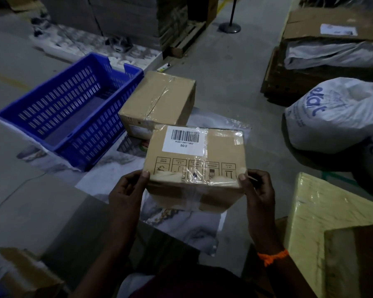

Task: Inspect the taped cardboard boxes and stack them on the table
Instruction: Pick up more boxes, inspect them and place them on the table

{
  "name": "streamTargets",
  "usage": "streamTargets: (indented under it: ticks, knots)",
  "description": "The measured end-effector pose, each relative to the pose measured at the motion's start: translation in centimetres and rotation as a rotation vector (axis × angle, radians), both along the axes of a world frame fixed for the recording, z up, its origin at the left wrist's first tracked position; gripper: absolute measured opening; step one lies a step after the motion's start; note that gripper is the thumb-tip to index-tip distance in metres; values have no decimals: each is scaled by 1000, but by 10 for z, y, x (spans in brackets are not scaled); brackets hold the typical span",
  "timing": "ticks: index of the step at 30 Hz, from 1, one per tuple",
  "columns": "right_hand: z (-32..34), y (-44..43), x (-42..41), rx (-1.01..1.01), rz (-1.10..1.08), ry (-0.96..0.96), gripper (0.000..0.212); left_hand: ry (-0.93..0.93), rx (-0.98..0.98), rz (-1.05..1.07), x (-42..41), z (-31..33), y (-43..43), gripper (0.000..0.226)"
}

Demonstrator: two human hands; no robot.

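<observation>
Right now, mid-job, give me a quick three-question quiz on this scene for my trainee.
1. True or false: the left hand and the right hand both grip the labelled box.
2. In the head view, what stands just left of the second taped box? A) blue crate B) white sack C) yellow block
3. Fill in: the barcode label on the labelled box reads 50/__.
Key: 1 true; 2 A; 3 the digit 2.

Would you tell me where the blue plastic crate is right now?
In the head view the crate sits left of centre, close beside the resting taped box on its right.
</observation>
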State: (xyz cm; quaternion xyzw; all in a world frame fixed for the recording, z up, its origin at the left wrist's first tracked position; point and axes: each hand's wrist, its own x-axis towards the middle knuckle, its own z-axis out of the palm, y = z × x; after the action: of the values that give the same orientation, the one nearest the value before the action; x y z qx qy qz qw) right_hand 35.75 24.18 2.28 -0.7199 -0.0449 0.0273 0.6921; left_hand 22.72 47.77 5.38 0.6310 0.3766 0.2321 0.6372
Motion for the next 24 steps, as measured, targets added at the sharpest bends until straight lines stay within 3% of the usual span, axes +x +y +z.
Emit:
streamTargets:
  ticks: [5,14,18,24]
  knots:
    - [-7,0,9,-8,22,7,21,-10,-76,-50,5,1,1,21]
    - [19,2,57,-3,204,172,43,109,-14,-371,67,46,34,72]
    - [32,17,82,-61,259,280,65,112,-106,-414,91,56,34,64]
    - [37,29,59,-89,351,174,35,23,-147,-245,62,54,31,55]
